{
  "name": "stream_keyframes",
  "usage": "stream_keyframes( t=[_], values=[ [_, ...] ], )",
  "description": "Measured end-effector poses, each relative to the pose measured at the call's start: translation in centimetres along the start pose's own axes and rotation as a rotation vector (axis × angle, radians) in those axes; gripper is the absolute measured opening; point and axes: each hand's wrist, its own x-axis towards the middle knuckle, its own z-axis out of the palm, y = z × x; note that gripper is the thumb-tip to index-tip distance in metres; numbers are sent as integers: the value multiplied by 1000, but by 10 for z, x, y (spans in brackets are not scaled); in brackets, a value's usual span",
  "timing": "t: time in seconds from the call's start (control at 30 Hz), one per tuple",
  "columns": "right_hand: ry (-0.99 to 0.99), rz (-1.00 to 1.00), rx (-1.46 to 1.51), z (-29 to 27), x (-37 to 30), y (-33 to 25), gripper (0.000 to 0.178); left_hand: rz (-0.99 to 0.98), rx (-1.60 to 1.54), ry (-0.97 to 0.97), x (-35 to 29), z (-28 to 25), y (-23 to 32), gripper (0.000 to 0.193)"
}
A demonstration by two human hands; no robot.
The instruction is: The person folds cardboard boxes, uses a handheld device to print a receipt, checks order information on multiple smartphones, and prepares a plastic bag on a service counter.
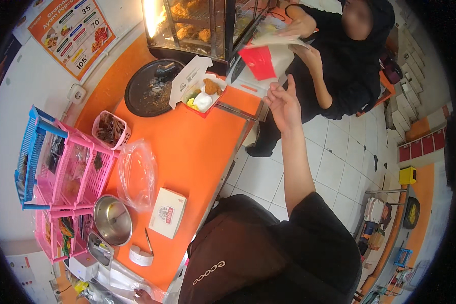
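My right hand (285, 104) reaches out past the counter's edge, thumb apart from its slightly curled fingers, with nothing visible in it. Just beyond its fingertips is a red and white paper packet (258, 62), smeared by motion, in front of a co-worker's hands (301, 38). My left hand (144, 298) barely shows at the bottom edge beside clear plastic bags (114, 281); its fingers are hidden. An open food box (190, 76) with white rice, a piece of fried chicken and some greens stands at the far end of the orange counter (182, 147).
A round black tray (131, 96) lies left of the food box, below a lit display case (187, 30) with fried chicken. Pink and blue baskets (61, 167), a steel bowl (113, 220), a plastic bag (137, 175) and a closed carton (167, 213) line the left side. The co-worker (349, 76) stands across.
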Motion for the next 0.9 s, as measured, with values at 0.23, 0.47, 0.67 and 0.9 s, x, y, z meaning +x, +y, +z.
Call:
stream_keyframes(
  t=[0.23, 0.47, 0.67, 0.9],
  values=[
    [51, 225, -183, -4, -54, 63, 83, -66, -122, 50, 0, -9, 5, 54],
    [-459, 431, -1072, -56, -153, 167, 59, -119, -184, -33, 8, -20, 14, 34],
    [-750, 530, -1420, -37, -202, 172, 61, -133, -146, -131, 15, -24, 13, 26],
    [-743, 394, -1325, -70, -210, 181, 60, 175, 268, -6, -18, -5, -9, 27]
  ],
)
